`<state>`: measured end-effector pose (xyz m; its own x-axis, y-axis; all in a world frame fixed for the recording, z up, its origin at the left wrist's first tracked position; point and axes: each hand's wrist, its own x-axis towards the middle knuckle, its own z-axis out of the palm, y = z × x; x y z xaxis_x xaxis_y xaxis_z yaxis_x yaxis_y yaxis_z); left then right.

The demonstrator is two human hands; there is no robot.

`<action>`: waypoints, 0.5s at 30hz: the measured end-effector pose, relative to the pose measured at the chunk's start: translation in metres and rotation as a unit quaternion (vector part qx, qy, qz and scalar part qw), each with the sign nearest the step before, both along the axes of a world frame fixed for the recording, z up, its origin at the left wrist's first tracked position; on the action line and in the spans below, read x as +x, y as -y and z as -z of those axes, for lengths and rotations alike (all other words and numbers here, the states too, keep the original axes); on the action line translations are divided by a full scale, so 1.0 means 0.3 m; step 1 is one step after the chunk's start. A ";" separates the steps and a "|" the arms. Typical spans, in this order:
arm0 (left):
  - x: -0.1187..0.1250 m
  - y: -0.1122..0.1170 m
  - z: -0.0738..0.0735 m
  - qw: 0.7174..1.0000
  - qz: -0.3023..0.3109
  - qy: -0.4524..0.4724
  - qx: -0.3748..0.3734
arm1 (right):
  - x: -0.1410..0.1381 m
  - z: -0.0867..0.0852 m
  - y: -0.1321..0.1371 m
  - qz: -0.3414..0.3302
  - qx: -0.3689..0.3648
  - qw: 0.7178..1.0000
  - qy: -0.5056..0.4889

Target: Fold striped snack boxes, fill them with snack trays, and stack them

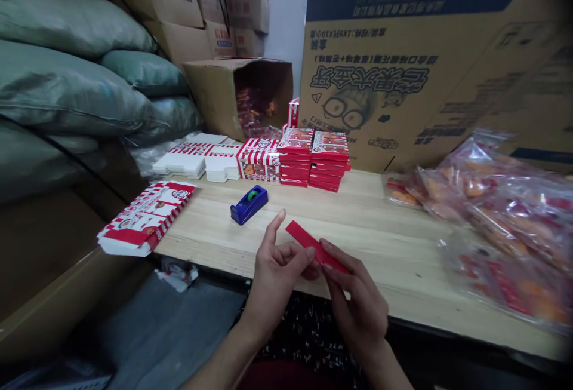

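A narrow red cardboard piece [301, 235], perhaps a flat carton seen along its side, slants above the table's front edge between my hands. My right hand [358, 288] is closed around its near end, with the fingers along the upper side. Thumb and bent fingers of my left hand [277, 264] pinch at its middle, while the left index finger points up, free of it. Beyond my left hand stands a blue tape dispenser [249, 205] with a green roll. Red-and-white printed cartons [295, 160] are stacked behind it.
White-edged flat cartons [181, 163] lie at the back left. A single printed carton [147, 214] sits on the left corner. Clear bags of orange-coloured contents [505, 211] cover the right side. A large cardboard box [430, 67] walls off the back; green sacks [67, 79] are piled left.
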<state>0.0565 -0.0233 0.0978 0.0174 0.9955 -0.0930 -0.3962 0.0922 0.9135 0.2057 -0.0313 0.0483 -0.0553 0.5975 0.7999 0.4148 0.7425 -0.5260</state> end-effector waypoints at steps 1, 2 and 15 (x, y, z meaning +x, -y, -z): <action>-0.006 -0.009 0.017 1.000 0.005 0.001 -0.012 | 0.002 0.001 0.000 -0.001 0.007 1.000 0.000; -0.011 -0.017 0.031 1.000 0.014 -0.001 -0.023 | 0.002 -0.003 0.001 0.000 0.006 1.000 -0.001; -0.114 -0.213 0.047 0.893 -0.052 -0.375 0.242 | 0.127 -0.146 -0.117 -0.092 -0.226 0.970 -0.020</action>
